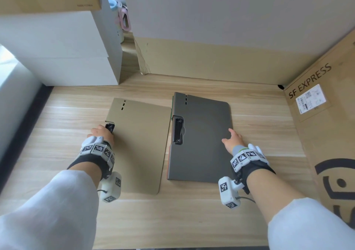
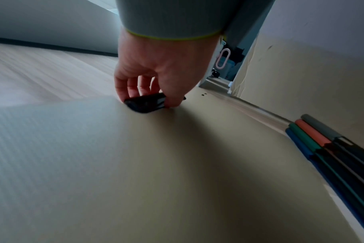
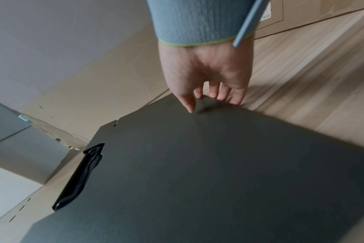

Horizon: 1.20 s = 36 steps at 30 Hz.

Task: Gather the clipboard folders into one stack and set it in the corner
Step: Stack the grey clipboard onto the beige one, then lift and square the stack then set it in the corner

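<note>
A tan clipboard folder (image 1: 138,144) lies flat on the wooden table (image 1: 192,211), left of centre. My left hand (image 1: 104,129) is at its left edge, fingers and thumb curled round the black clip (image 2: 145,102). To its right, almost touching, sits a stack of folders with a dark grey folder (image 1: 201,140) on top. The left wrist view shows blue, green, orange and grey spines (image 2: 314,138). My right hand (image 1: 231,134) holds the grey folder's right edge, thumb (image 3: 189,105) on top and fingers (image 3: 224,97) curled over the edge.
White boxes (image 1: 67,57) stand at the back left. A big SF EXPRESS cardboard box (image 1: 326,125) walls the right side. A cardboard panel (image 1: 211,61) leans along the back wall. A bottle with a pink strap (image 1: 123,15) stands behind the white boxes.
</note>
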{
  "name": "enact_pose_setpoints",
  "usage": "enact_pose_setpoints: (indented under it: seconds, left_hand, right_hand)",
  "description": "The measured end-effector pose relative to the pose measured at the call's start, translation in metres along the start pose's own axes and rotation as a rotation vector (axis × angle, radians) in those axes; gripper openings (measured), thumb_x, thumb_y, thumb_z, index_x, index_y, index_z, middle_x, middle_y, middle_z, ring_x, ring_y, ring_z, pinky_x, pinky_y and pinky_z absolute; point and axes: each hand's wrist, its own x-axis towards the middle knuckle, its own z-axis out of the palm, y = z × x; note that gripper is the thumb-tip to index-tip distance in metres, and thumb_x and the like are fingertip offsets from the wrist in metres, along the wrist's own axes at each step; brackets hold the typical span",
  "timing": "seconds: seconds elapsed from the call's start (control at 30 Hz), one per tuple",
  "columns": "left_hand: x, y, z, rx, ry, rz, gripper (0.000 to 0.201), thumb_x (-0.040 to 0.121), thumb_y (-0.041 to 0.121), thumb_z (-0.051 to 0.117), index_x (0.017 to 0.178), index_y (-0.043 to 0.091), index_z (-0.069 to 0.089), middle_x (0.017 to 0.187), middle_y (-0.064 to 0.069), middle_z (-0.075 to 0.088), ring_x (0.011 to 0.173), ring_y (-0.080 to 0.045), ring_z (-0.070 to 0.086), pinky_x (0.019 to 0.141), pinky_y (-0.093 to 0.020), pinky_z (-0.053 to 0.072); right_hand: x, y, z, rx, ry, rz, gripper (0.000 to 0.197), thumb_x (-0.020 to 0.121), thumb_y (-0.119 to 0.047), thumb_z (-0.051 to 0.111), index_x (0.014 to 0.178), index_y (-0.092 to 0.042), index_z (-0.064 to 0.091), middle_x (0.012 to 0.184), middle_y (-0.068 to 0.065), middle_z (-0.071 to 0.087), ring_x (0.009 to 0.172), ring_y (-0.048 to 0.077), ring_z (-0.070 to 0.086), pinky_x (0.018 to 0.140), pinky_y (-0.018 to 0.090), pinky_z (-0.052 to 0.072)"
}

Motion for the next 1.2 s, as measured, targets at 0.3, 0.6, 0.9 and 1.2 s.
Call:
enact_pose_setpoints:
  seconds: [0.3,0.6,0.9,1.2]
  left_hand:
    - [0.009,-0.004,-0.038,-0.339,-0.022,-0.029,0.037,0.096,0.007,0.041,0.126,-0.014,0.037,0.129,-0.036,0.05,0.122,-0.045,0.049,0.101,-0.048,0.035]
    - [-0.025,0.05,-0.072,-0.375,-0.06,0.106,0.043,0.099,0.014,0.038,0.132,-0.015,0.037,0.137,-0.033,0.045,0.127,-0.044,0.046,0.103,-0.044,0.034]
    - [-0.094,0.138,-0.016,-0.258,-0.157,0.21,0.04,0.098,0.012,0.041,0.133,-0.008,0.04,0.137,-0.026,0.049,0.128,-0.038,0.048,0.106,-0.042,0.037]
    - [-0.124,0.175,0.014,-0.19,-0.167,0.161,0.039,0.101,0.009,0.034,0.137,-0.005,0.031,0.143,-0.021,0.041,0.134,-0.031,0.041,0.109,-0.036,0.033]
  right_hand:
    - [0.004,-0.001,-0.004,0.031,-0.038,-0.006,0.059,0.093,-0.017,0.046,0.148,-0.019,0.026,0.154,0.013,0.025,0.138,0.031,0.034,0.108,0.035,0.032]
    - [0.005,-0.004,-0.009,0.024,-0.11,0.001,0.06,0.094,-0.024,0.044,0.15,-0.017,0.023,0.155,0.011,0.025,0.141,0.03,0.029,0.111,0.038,0.028]
    - [0.002,0.006,-0.021,0.043,-0.193,-0.002,0.06,0.096,-0.03,0.038,0.151,-0.016,0.017,0.157,0.006,0.027,0.141,0.03,0.032,0.115,0.039,0.029]
    - [0.005,0.012,-0.02,0.059,-0.2,-0.019,0.06,0.096,-0.029,0.04,0.15,-0.013,0.02,0.157,0.006,0.027,0.142,0.028,0.031,0.115,0.035,0.027]
